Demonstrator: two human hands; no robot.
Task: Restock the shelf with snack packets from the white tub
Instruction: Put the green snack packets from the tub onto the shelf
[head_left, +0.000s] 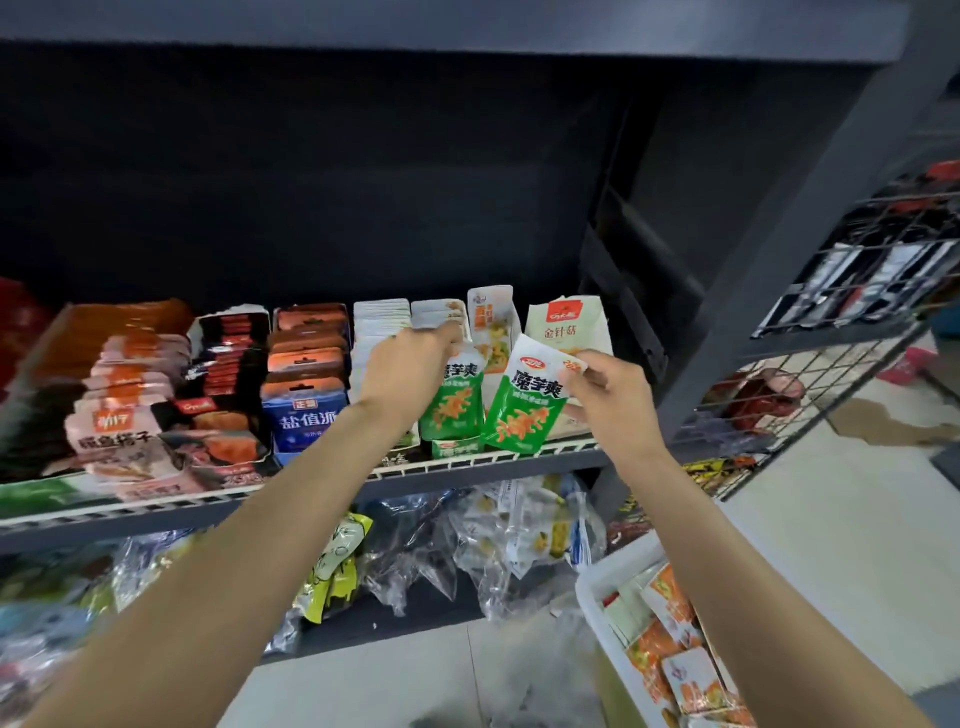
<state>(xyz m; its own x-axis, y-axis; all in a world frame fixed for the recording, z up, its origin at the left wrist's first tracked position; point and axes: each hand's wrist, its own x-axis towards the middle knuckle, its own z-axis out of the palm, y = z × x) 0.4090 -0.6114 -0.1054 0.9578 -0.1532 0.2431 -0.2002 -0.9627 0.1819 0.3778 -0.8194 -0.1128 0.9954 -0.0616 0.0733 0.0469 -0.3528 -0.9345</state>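
Dark shelf (467, 465), rows of snack packets. White tub (613, 571) low right, orange packets inside. Green packet (522, 410): light, soft, slick film; best pinched at the sealed top edge. Right hand (610, 397) pinching exactly there, packet dangling below-left, above the shelf front. Left hand (410, 366) seemingly parting the row, fingertips hidden.

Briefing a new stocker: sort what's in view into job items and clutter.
Job: green packet in right hand; left hand on green row; white tub; shelf.

Clutter: plastic bags below; wire rack; floor stain.
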